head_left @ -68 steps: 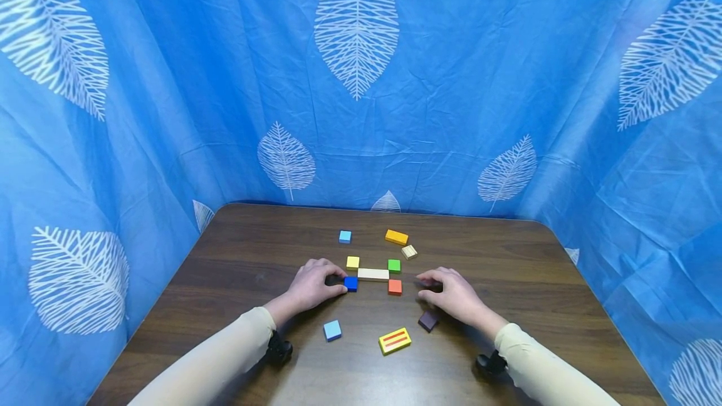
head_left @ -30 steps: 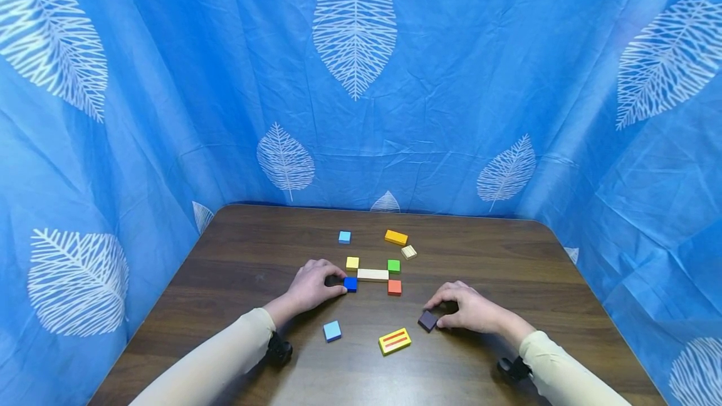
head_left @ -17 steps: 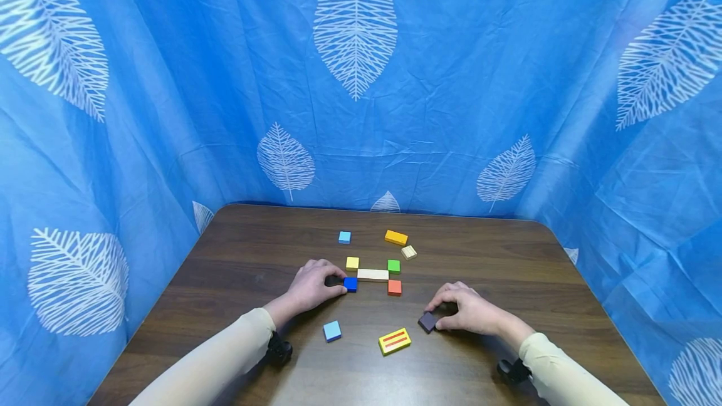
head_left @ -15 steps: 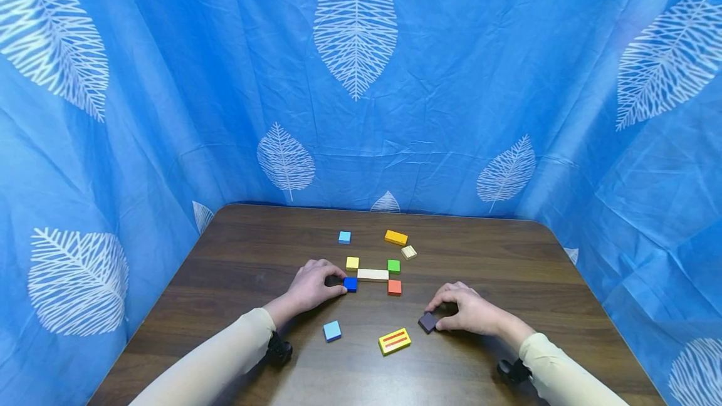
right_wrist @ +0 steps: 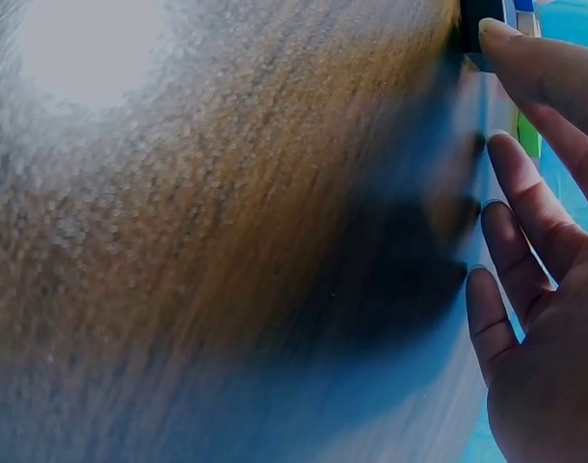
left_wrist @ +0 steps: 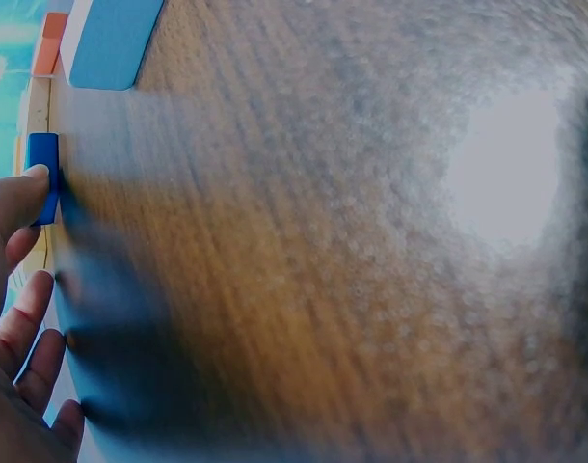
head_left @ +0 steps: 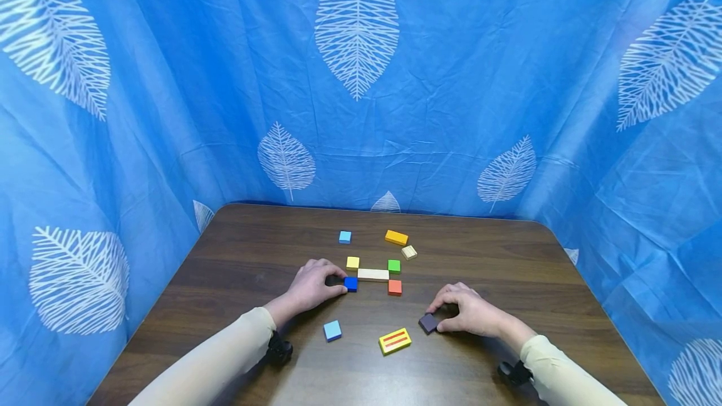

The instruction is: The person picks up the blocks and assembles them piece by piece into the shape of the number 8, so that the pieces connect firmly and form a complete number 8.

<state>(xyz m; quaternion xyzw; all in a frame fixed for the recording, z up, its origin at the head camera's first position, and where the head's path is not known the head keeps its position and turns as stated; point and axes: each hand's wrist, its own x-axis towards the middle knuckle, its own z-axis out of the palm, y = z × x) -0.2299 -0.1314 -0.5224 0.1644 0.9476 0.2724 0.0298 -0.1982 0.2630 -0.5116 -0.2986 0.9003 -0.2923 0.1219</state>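
Left hand has a dark blue block pinched, cream bar just right of that hand. Right hand is pinching the dark purple block, striped yellow block off to its left.

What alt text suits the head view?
Left hand pinches a dark blue block at one corner of a cream bar; right hand, a dark purple block. A yellow block, green block and red-orange block sit at the bar's other corners.

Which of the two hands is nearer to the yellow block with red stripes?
The right hand. It pinches the dark purple block, just right of the striped block; the left hand pinches the dark blue block, farther away, ahead and to the left.
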